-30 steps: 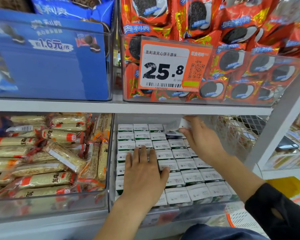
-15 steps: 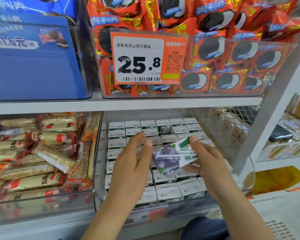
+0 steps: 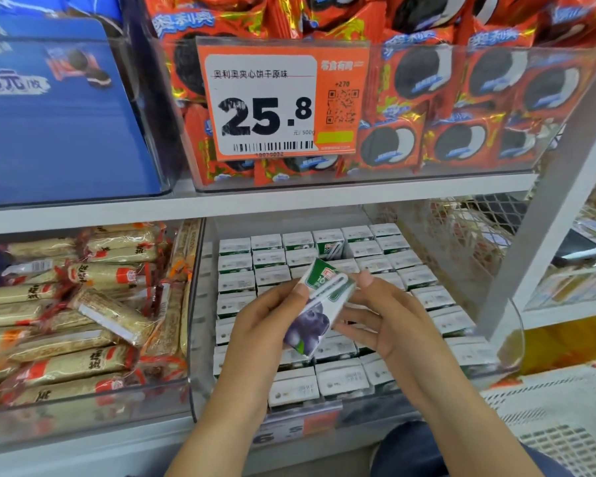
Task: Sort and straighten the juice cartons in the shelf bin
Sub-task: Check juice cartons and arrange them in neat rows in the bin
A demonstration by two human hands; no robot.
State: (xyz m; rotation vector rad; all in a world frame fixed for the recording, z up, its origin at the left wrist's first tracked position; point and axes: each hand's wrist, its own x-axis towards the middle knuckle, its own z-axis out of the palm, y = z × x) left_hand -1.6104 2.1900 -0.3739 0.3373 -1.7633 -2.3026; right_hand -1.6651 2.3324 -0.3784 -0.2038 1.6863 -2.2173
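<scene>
A clear shelf bin [image 3: 200,342] on the lower shelf holds several rows of small white juice cartons [image 3: 344,375] standing upright, tops showing. One carton [image 3: 328,247] in the back row sits tilted with its green face up. Above the rows, both hands hold one juice carton [image 3: 319,306] with a green top, a straw and purple fruit on its side; it is tilted. My left hand [image 3: 262,332] pinches its left edge, thumb on the face. My right hand [image 3: 389,321] grips its right side.
A bin of wrapped snack bars [image 3: 83,325] sits to the left. The upper shelf [image 3: 289,197] carries a bin of red cookie packs with an orange price tag [image 3: 279,101] and a blue box [image 3: 49,115]. A white shelf post [image 3: 544,242] stands on the right.
My right hand took a carton from the bin's back and brought it forward. My left hand left the carton tops and joined it. The carton has turned more upright since half a second ago.
</scene>
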